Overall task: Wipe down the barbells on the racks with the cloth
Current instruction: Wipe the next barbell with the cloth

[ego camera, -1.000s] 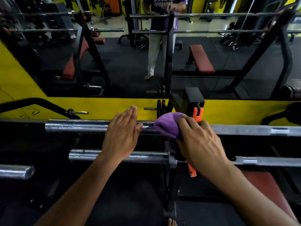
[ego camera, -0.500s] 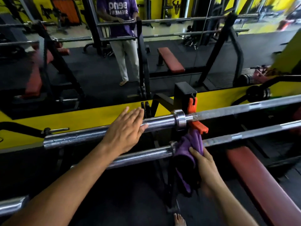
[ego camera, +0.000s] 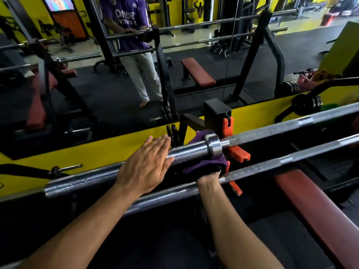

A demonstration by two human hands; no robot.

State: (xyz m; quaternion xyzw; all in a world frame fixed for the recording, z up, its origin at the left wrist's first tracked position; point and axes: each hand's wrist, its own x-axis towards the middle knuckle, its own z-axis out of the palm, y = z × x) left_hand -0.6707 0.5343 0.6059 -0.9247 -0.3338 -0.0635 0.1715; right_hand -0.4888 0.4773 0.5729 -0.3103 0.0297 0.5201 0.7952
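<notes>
While the thick chrome barbell sleeve (ego camera: 186, 151) is steadied by the left hand (ego camera: 144, 167), whose fingers lie straight and flat on it at the middle of the frame, the purple cloth (ego camera: 204, 166) is gripped from below by the right hand (ego camera: 208, 176), fingers curled into it. The cloth is wrapped under the sleeve beside its collar. The bar's long axis runs from lower left to upper right, so the unwiped shaft probably lies nearer the right hand.

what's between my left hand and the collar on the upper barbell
In the head view, only a bare stretch of the chrome sleeve separates the left hand from the collar; the purple cloth wraps beneath it, by the collar.
</notes>
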